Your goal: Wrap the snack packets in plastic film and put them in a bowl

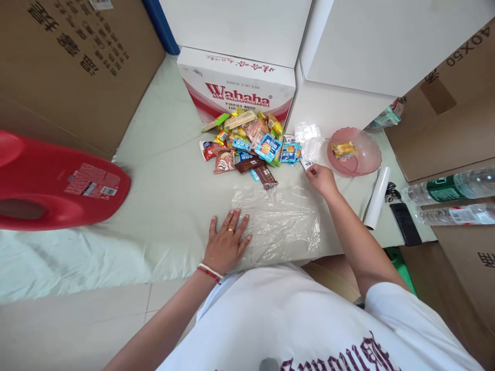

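In the head view, the carton with red print point(240, 85) is the largest thing named here; it stands upright behind the wrapped snacks point(270, 147), which lie in a loose pile on the pale green cloth point(162, 170). Closer to the person, a clear plastic sheet point(286, 221) lies wrinkled and nearly flat on the cloth. It looks very thin, light and soft, so I think it may slide or fold easily; an edge or a corner is the good place to hold. To the right is the pink bowl point(369, 152), with a yellow packet point(343, 150) inside. The bowl seems stiff, and its rim would give a safe hold; if it is glass or plastic, I cannot tell. The white packet point(307, 164) is the smallest, between the pile and the bowl, just beside a crumpled clear wrapper point(309, 139). It is probably light and a little slippery, with contents that could break, so a gentle pinch at its end is suitable.

The left hand point(226, 242) is open, palm down, with its fingers spread and touching the left edge of the sheet. The right hand point(322, 180) is nearly closed, its fingertips pinching the near end of the white packet.
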`<state>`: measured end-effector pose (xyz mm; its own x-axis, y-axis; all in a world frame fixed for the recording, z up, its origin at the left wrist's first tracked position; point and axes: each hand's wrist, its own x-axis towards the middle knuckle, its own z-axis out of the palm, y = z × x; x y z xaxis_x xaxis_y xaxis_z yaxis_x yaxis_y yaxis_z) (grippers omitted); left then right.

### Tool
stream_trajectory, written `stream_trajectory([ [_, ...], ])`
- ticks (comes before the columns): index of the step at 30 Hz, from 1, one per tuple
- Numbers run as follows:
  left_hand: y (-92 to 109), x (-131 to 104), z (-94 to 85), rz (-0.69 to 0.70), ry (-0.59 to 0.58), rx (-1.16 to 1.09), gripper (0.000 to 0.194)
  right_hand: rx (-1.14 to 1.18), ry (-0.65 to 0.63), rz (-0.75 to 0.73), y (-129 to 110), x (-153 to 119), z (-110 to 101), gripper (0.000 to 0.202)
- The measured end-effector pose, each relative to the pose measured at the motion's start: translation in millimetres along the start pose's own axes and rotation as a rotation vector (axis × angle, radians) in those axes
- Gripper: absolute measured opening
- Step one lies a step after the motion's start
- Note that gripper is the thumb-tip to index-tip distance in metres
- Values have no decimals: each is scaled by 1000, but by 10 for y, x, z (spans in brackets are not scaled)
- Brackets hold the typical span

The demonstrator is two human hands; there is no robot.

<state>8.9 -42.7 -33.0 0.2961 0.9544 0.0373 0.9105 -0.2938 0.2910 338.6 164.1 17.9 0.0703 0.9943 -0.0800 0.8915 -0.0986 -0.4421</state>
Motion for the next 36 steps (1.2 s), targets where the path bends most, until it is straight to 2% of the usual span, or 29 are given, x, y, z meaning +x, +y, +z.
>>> stream_trajectory([
  [3, -1, 10, -13, 3, 8, 3, 55, -77, 9, 149, -376, 385, 186, 39],
  [5, -3, 14, -19, 3, 10, 9, 55, -65, 50, 249, -547, 550, 292, 50],
  [8, -3, 14, -24, 1, 22, 9, 54, -4, 142, 331, -696, 683, 395, 62],
  [11, -6, 13, -25, -1, 36, -1, 53, 31, 170, 374, -755, 738, 445, 66],
  [14, -12, 10, -28, 2, 42, -18, 53, 14, 119, 307, -738, 751, 425, 49],
  [17, -15, 8, -36, 4, 43, -32, 53, -12, 53, 209, -656, 709, 276, 32],
  [21, -13, 9, -42, 2, 51, -49, 53, -231, 89, 44, -509, 539, -47, 27],
  [23, -15, 9, -38, 2, 55, -58, 52, -372, 104, -51, -445, 417, -138, 28],
  [25, -20, 4, -27, 4, 56, -61, 52, -419, 35, -78, -395, 293, -133, 30],
  [29, -35, -11, -1, 13, 61, -53, 52, -399, -111, -66, -333, 130, 41, 37],
  [33, -38, -13, 1, 20, 60, -47, 52, -404, -119, -110, -296, 121, 139, 36],
  [36, -30, -5, -9, 9, 65, -55, 51, -349, -110, -151, -258, 133, 79, 31],
])
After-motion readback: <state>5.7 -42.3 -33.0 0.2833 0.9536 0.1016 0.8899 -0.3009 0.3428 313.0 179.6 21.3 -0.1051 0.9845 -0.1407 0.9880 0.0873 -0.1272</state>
